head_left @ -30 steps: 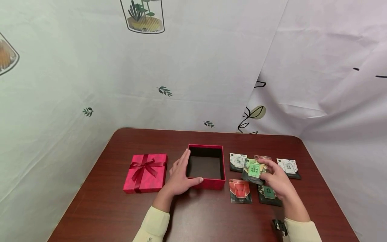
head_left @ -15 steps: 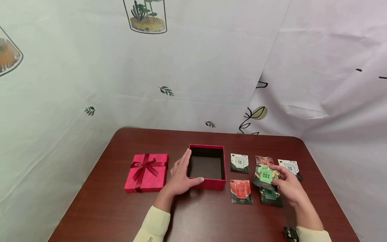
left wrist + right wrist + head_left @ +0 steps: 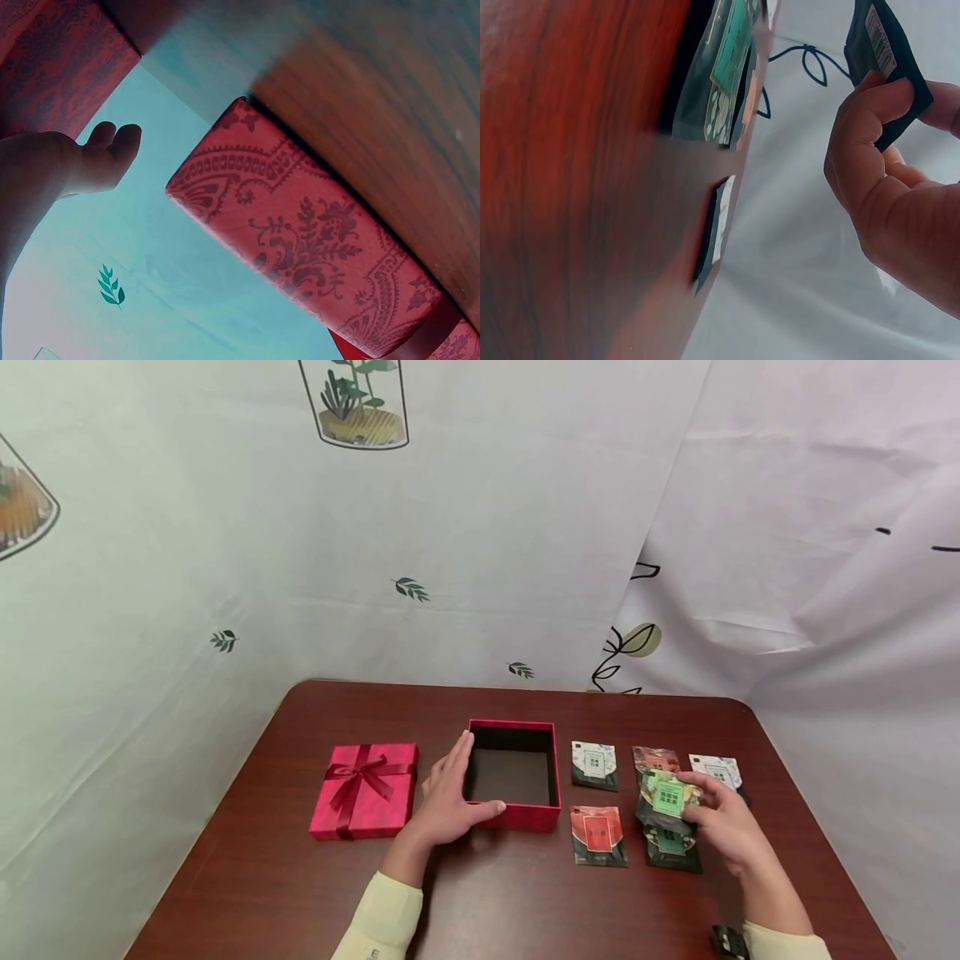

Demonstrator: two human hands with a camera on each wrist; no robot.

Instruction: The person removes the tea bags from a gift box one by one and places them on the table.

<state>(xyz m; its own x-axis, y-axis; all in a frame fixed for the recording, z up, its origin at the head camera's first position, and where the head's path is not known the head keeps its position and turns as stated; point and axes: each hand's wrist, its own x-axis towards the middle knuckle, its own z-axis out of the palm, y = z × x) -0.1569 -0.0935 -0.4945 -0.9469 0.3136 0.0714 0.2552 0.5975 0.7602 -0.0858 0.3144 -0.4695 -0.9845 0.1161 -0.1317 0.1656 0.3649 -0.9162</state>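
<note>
In the head view my left hand [image 3: 447,802] rests along the left side of an uncovered red gift box [image 3: 525,818], fingers straight, thumb at the front wall. The box's dark interior holds nothing. My right hand [image 3: 731,827] pinches a green-labelled sachet [image 3: 663,806] by its right edge between thumb and fingers. That sachet overlaps a dark green sachet [image 3: 673,857] and a brownish-red sachet [image 3: 654,758]. In the right wrist view, the held sachet's barcoded back [image 3: 880,41] shows, raised off the table. The left wrist view shows the left hand [image 3: 101,165] beside the patterned box wall [image 3: 52,67].
The box lid [image 3: 363,793], tied with a ribbon bow, lies left of the left hand. Right of the box are a white sachet [image 3: 594,764] and a red sachet [image 3: 597,835]. Another white sachet [image 3: 715,770] lies behind the right hand. A patterned cloth [image 3: 480,527] hangs beyond the table.
The right hand has moved right and slightly toward the front with the green-labelled sachet, uncovering the left white sachet. The left hand stays at the box.
</note>
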